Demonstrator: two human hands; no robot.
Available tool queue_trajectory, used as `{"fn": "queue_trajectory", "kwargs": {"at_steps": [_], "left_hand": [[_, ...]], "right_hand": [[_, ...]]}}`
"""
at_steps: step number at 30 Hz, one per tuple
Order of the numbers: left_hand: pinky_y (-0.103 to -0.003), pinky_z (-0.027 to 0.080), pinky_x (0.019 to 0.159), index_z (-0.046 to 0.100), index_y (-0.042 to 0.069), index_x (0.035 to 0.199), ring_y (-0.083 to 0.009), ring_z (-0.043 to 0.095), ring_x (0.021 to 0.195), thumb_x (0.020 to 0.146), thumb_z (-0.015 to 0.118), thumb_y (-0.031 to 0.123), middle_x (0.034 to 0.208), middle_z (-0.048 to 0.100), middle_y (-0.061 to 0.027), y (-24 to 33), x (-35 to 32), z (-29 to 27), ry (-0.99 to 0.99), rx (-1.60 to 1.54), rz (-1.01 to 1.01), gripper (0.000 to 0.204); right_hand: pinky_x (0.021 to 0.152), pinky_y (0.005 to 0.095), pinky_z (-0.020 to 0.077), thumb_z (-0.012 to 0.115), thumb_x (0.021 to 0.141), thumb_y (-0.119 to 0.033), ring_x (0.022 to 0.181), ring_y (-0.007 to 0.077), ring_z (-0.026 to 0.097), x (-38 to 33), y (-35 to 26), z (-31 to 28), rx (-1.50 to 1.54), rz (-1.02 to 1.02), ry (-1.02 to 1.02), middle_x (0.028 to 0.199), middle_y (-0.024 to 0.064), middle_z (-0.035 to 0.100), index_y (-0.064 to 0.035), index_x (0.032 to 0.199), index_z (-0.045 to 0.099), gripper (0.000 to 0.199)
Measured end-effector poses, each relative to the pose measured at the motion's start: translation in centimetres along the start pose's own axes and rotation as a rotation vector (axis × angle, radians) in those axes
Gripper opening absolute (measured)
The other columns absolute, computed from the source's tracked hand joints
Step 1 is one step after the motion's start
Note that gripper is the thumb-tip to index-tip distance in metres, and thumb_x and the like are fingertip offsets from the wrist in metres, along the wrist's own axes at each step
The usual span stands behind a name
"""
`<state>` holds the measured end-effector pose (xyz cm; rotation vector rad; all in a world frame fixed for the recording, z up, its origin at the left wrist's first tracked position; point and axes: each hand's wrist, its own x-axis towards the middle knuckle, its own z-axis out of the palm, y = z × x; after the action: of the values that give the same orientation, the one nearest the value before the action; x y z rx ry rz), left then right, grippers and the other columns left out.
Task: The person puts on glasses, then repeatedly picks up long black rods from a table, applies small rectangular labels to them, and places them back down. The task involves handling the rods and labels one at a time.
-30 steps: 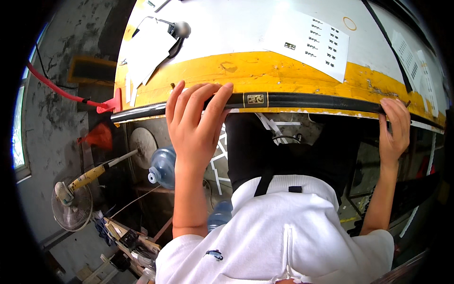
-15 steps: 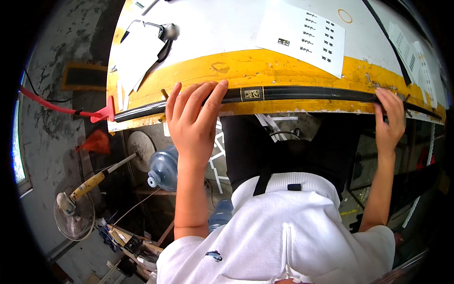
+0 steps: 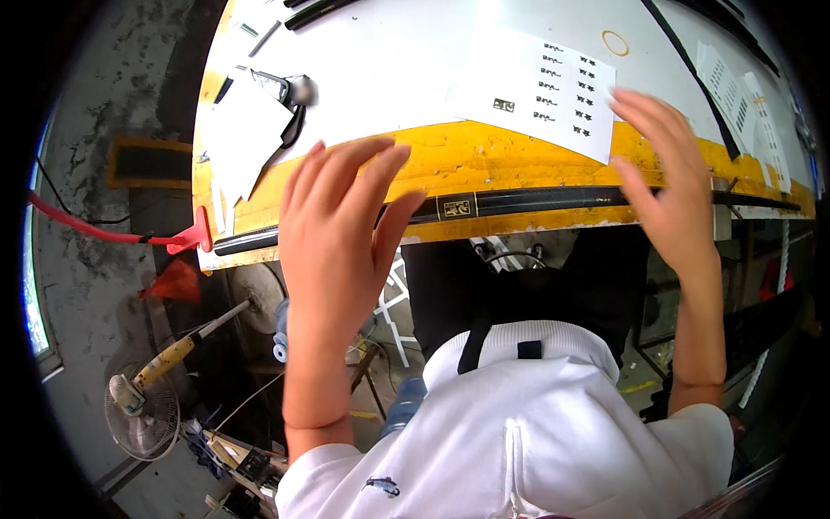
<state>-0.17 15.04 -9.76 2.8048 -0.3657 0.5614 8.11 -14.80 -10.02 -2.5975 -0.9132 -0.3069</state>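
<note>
A long black tapering rod point(image 3: 536, 200), which looks like a fishing rod section, lies along the table's near edge. A black label with gold print point(image 3: 456, 206) sits around its middle, and a small gold marking point(image 3: 603, 200) shows further right. My left hand point(image 3: 337, 216) hovers over the rod's left part with fingers apart, hiding a stretch of it; whether it touches is unclear. Raised above the rod's right part, my right hand point(image 3: 670, 186) is open, its thumb and fingers spread beside a white sticker sheet point(image 3: 519, 78) with dark printed marks.
The table point(image 3: 510, 147) has a yellow front band. Papers point(image 3: 246, 143) and a black-handled tool point(image 3: 296, 121) lie at left. A red holder point(image 3: 201, 232) meets the rod's left end. More dark rods point(image 3: 320, 13) lie at the back. A fan point(image 3: 143, 411) stands at lower left.
Both hands have come off their grip on the rod. My right hand has risen and moved left toward the sticker sheet. The gold marking on the rod's right part now shows.
</note>
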Motion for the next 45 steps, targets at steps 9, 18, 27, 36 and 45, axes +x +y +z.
{"fn": "queue_trajectory", "kwargs": {"at_steps": [9,18,27,36,45], "left_hand": [[-0.037,0.049,0.087,0.069,0.005,0.099,-0.0260,0.062,0.098,0.087,0.071,0.027,0.100,0.066,-0.0111,-2.2,10.8,5.5,-0.259,0.014,0.008,0.025],[-0.040,0.045,0.089,0.071,0.004,0.089,-0.0291,0.057,0.098,0.082,0.075,0.022,0.098,0.064,-0.0106,-2.4,11.2,7.7,-0.360,-0.045,-0.078,0.019],[-0.041,0.037,0.096,0.066,0.005,0.091,-0.0286,0.054,0.104,0.087,0.069,0.014,0.106,0.061,-0.0072,-1.9,9.9,7.7,-0.285,0.036,-0.013,0.010],[-0.039,0.039,0.096,0.054,0.006,0.095,-0.0259,0.058,0.104,0.089,0.061,0.001,0.108,0.064,-0.0063,0.1,8.1,3.1,-0.289,-0.147,0.136,0.010],[-0.024,0.056,0.066,0.050,-0.001,0.097,-0.0123,0.065,0.080,0.095,0.062,0.004,0.087,0.062,-0.0089,1.2,4.9,-1.1,-0.013,-1.038,-0.355,0.013]], "right_hand": [[0.118,0.0390,0.0275,0.073,0.082,-0.037,0.144,0.0277,0.030,6.5,-1.7,5.5,-0.008,0.071,-0.340,0.154,0.0121,0.033,-0.0060,0.149,0.032,0.085],[0.118,0.0410,0.0286,0.073,0.080,-0.039,0.142,0.0279,0.033,6.1,-0.5,6.5,-0.021,-0.066,-0.253,0.152,0.0156,0.036,0.0012,0.145,0.035,0.085],[0.117,0.0409,0.0296,0.073,0.079,-0.039,0.142,0.0272,0.033,5.9,-0.5,7.0,-0.016,-0.064,-0.218,0.152,0.0150,0.036,0.0014,0.145,0.036,0.085],[0.118,0.0399,0.0282,0.072,0.078,-0.043,0.142,0.0252,0.033,5.9,-0.5,7.5,-0.070,-0.045,-0.225,0.153,0.0137,0.035,0.0002,0.146,0.033,0.090],[0.119,0.0418,0.0256,0.069,0.081,-0.045,0.143,0.0260,0.031,5.8,-0.6,5.8,0.040,-0.058,-0.243,0.154,0.0123,0.034,-0.0050,0.149,0.032,0.087]]}}
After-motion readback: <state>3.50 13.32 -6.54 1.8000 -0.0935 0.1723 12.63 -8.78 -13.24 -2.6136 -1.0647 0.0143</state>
